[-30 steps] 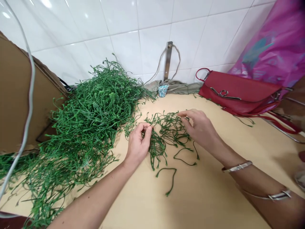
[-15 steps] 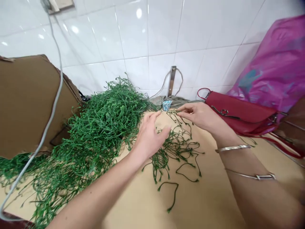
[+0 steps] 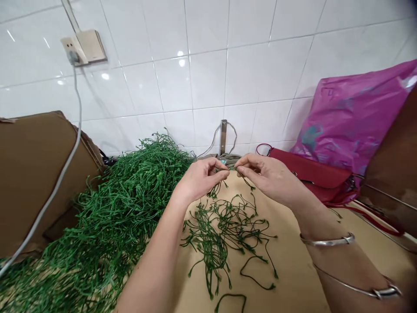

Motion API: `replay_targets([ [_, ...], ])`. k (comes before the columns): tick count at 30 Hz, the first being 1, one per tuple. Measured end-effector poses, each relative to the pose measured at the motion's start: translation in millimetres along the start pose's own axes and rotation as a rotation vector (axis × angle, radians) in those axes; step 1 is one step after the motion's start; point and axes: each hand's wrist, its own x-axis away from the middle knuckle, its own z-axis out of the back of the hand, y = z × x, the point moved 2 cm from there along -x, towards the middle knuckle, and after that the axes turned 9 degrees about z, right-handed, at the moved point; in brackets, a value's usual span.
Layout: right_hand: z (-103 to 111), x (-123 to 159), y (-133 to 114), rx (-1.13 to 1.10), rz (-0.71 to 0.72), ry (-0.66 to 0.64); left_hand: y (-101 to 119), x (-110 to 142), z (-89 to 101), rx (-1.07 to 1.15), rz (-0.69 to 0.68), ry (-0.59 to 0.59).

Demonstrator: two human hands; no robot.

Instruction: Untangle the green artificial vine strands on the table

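My left hand [image 3: 206,176] and my right hand [image 3: 260,174] face each other above the far part of the tan table, their fingertips close together. Each pinches thin green cords with knotted ends [image 3: 246,181]; how many cords they hold is hidden by the fingers. Below the hands lies a loose spread of similar green cords [image 3: 224,230], some tangled, a few lying apart. To the left, a large heap of green cords [image 3: 140,187] rises against the wall and spills toward the front. A small blue patterned object [image 3: 223,161] shows partly behind my left fingertips.
A cardboard box [image 3: 39,174] stands at the left with a grey cable [image 3: 61,178] hanging before it from a wall socket [image 3: 72,51]. On the right are a red handbag [image 3: 312,174] and a pink plastic bag [image 3: 348,117]. White tiles [image 3: 208,78] close off the back.
My left hand has gone from open to pinching cords beside my right fingertips. The camera view has tilted upward, so the surroundings appear lower.
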Motion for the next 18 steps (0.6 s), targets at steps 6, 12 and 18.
replay_targets([
  [6, -23.6, -3.4, 10.6, -0.029, -0.194, 0.171, 5.1, -2.2, -11.7, -0.091, -0.019, 0.106],
  [12, -35.4, -5.8, 12.5, -0.021, -0.297, 0.200, 7.2, -1.4, -13.5, -0.175, 0.002, 0.135],
  [18, -50.3, -6.7, 20.8, -0.036, -0.288, 0.234, 8.2, -1.4, -21.8, -0.250, -0.001, 0.174],
])
